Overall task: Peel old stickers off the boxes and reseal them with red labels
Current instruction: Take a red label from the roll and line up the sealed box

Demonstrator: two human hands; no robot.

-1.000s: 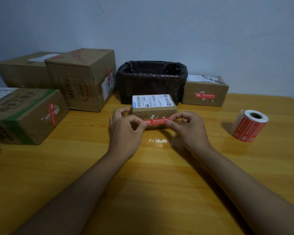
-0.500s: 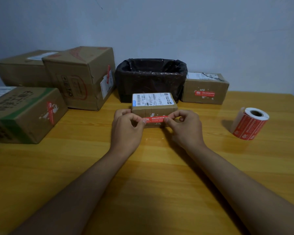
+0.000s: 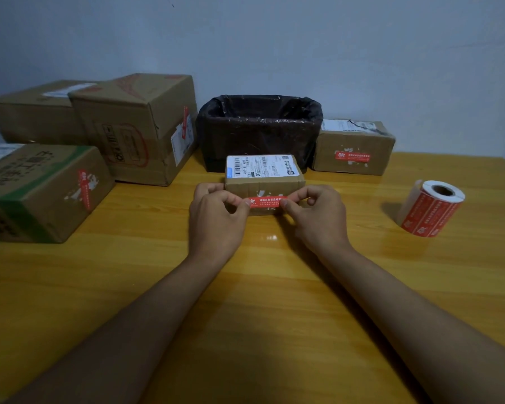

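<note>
Five cardboard boxes share your wooden table [image 3: 245, 301] with a lined bin and a roll of labels. At far left, the green-printed box [image 3: 41, 191] lies on its side with a red sticker on the face toward you; behind it sit a plain flat box [image 3: 32, 115] and a taller printed box [image 3: 137, 126], the latter with a red strip on its right side. Your left hand [image 3: 216, 223] reaches in next, thumb and curled forefinger pinching the left end of the red label [image 3: 267, 202]. That label runs level across the front face of the small box [image 3: 264, 182], which sits at centre table with a white shipping sticker on top and torn white scraps showing on its front. Whether the label is pressed down along its whole length cannot be told. Behind the small box stands the bin with a black liner [image 3: 260, 126]. Your right hand [image 3: 318, 220] pinches the label's right end in the same way, its other fingers curled. Further right, against the wall, the sealed box [image 3: 353, 147] already wears a red label. At far right, well apart, the label roll [image 3: 430, 208] rests on the table.
</note>
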